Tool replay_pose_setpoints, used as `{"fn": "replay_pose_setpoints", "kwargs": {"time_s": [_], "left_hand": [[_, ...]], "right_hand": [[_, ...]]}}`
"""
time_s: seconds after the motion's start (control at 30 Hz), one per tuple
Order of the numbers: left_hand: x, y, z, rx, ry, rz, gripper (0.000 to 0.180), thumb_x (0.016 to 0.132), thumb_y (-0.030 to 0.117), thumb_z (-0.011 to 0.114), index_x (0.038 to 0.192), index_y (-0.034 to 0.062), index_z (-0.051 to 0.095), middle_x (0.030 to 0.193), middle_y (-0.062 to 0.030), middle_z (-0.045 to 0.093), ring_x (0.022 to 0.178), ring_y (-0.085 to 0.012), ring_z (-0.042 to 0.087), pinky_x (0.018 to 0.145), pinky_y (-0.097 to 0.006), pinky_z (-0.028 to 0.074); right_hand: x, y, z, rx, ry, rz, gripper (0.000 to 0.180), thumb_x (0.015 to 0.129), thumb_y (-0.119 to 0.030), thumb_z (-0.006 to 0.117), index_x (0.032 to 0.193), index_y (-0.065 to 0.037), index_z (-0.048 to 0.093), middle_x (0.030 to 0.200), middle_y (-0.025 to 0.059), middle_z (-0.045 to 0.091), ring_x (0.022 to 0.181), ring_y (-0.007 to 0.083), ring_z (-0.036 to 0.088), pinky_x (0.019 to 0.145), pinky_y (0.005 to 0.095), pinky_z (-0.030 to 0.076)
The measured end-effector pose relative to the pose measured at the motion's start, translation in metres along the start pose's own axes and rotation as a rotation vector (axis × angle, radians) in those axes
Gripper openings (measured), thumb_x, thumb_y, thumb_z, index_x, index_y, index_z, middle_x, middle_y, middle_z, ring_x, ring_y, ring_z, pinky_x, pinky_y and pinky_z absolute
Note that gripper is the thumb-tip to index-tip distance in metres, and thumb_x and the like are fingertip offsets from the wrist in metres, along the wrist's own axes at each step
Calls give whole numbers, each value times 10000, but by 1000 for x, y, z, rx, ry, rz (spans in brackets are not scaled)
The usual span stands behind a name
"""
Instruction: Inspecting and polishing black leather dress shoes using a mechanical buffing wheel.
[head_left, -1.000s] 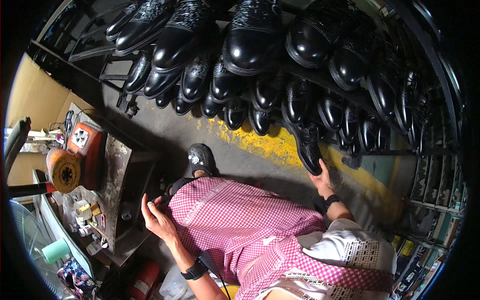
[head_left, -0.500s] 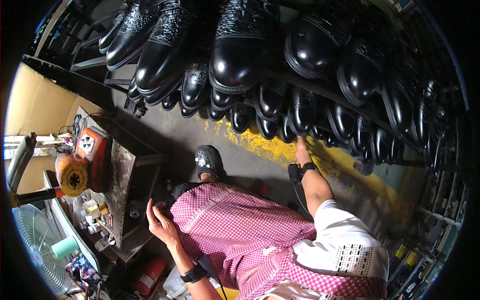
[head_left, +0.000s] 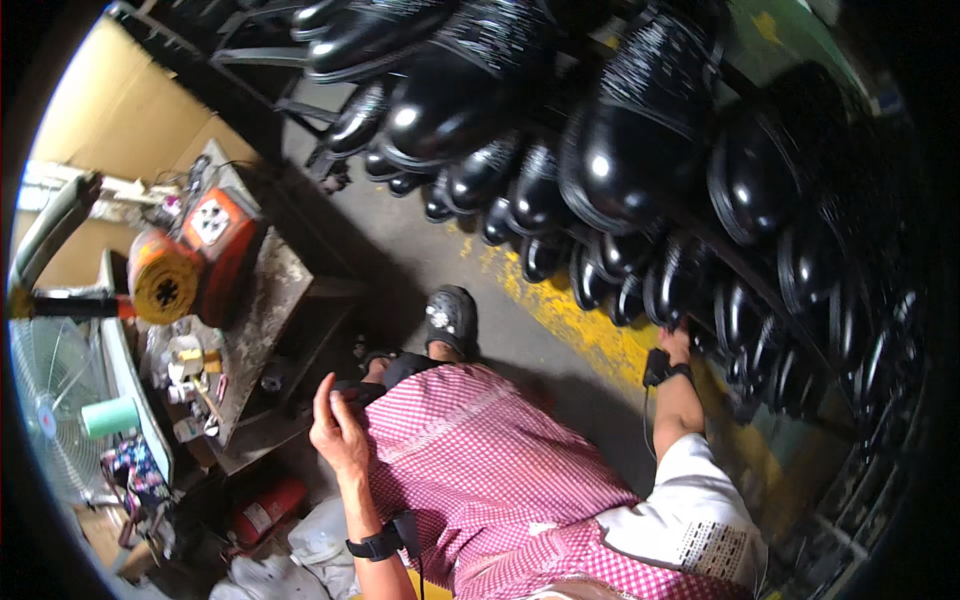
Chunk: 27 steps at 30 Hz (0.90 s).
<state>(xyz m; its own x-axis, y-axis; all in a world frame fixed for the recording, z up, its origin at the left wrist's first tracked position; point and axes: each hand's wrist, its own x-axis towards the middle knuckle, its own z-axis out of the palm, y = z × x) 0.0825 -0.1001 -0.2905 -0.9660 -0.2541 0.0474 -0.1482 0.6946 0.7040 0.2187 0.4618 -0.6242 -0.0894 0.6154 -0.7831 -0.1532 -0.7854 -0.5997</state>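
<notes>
My right arm stretches out to the rack of shoes, and my right hand (head_left: 677,343) is at the toe of a black shoe (head_left: 672,285) on a lower tier. Its fingertips are hidden there, so whether they grip the shoe or the rack does not show. My left hand (head_left: 340,435) is raised beside the apron (head_left: 480,440), left of my body, with its fingers stretched up and nothing in it. Large glossy black shoes (head_left: 640,140) line the upper tier, toes toward me, with several smaller-looking ones below.
On the left stands a worn workbench (head_left: 265,330) with an orange machine (head_left: 220,245) and small bottles. A fan (head_left: 55,400) is at the far left. Below the bench lie a red box (head_left: 268,508) and plastic bags (head_left: 325,540). Yellow paint (head_left: 580,325) marks the floor beneath the rack.
The view has turned, so the bench and rack appear tilted and shifted. My right hand stays at the shoe toes, now farther right in the picture. The left hand remains raised.
</notes>
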Motion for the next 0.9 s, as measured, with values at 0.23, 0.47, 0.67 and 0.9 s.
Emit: {"fn": "replay_pose_setpoints", "kwargs": {"time_s": [0.23, 0.47, 0.67, 0.9], "left_hand": [[6, 15, 8, 16, 41, 98, 240, 925, 84, 541, 1145, 65, 635, 833, -168, 683, 730, -254, 695, 668, -323, 537], [3, 21, 6, 59, 85, 193, 233, 911, 124, 573, 1127, 81, 649, 771, -157, 681, 692, -264, 693, 637, -335, 539], [-1, 9, 3, 31, 106, 187, 229, 905, 158, 587, 1115, 103, 658, 730, -167, 658, 636, -282, 669, 587, -353, 518], [-4, 1, -7, -174, 97, 137, 236, 921, 130, 568, 1137, 68, 640, 828, -145, 704, 724, -238, 701, 655, -316, 543]], "right_hand": [[50, 2, -9, 221, -23, 96, 432, 891, -448, 527, 1233, -185, 525, 1098, 71, 539, 951, 222, 479, 730, 361, 428], [-39, -12, -64, -69, -272, -113, 666, 899, -60, 524, 1479, -307, 308, 997, 31, 547, 706, 114, 483, 495, 210, 403], [-144, -33, -182, 30, -329, 173, 417, 859, -333, 620, 1246, -202, 537, 1206, 14, 601, 877, 182, 589, 522, 281, 416], [-249, -34, -166, -667, -398, -64, 313, 914, -228, 595, 1127, 1, 603, 1050, 130, 669, 899, 242, 618, 678, 342, 510]]}}
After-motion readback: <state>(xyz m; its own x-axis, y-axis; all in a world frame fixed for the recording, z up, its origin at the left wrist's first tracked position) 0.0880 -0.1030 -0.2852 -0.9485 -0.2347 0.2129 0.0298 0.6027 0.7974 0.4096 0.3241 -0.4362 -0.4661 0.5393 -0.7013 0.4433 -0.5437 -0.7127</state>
